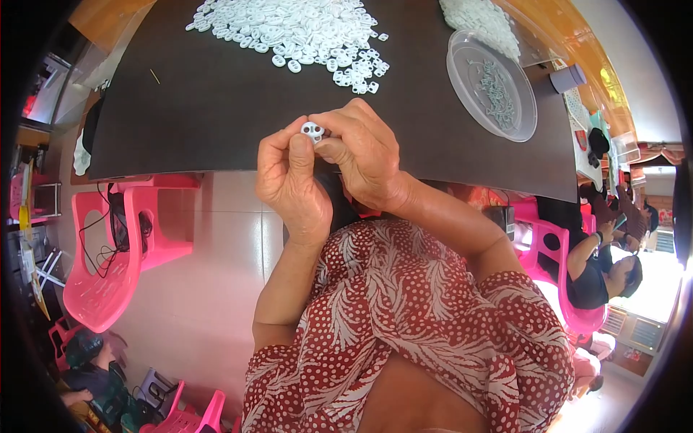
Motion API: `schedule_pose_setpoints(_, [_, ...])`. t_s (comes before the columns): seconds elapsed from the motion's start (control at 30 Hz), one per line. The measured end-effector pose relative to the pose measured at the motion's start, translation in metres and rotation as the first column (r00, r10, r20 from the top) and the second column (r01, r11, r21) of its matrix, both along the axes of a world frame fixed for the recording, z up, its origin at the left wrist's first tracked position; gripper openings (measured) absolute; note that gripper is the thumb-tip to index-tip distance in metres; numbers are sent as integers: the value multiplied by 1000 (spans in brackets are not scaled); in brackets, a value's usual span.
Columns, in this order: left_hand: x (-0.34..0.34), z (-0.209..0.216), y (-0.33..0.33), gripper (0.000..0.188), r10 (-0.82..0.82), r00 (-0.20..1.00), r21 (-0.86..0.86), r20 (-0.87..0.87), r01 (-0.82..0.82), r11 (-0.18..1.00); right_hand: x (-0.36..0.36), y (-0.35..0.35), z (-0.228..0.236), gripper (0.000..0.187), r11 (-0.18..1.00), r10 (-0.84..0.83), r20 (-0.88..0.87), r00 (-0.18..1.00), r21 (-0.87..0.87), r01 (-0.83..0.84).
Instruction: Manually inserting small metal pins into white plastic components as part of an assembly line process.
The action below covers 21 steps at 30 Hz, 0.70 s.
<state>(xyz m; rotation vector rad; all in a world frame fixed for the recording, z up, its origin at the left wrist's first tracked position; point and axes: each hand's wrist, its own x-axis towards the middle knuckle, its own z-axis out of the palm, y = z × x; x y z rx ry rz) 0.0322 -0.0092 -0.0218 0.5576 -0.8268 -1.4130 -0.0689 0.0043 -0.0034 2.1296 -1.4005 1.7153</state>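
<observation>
Left hand (292,180) and right hand (367,155), fingers curled: jointly pinching one small white two-holed piece (312,130) over the near tabletop (195,123). Far: heaped white pieces (289,25). Far right: clear round tub (463,90).

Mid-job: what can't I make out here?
All in the head view:
White piece, sides: partly covered by the left hand and right hand.
White pile, far edge: cut off by the picture's top edge.
Grey-green parts in the round tray: too small to tell exact shapes.
</observation>
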Motion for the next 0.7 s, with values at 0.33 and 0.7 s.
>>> schedule_pose_setpoints(0.33, [2,11,8,19,-16,998,49,-61,19,999,3,1,-2,24,1000,-8,25,1000,-26,8])
schedule_pose_setpoints(0.7, [-2,-3,5,18,28,1000,-40,7,-27,999,7,-3,-11,25,996,-54,-4,999,-68,54])
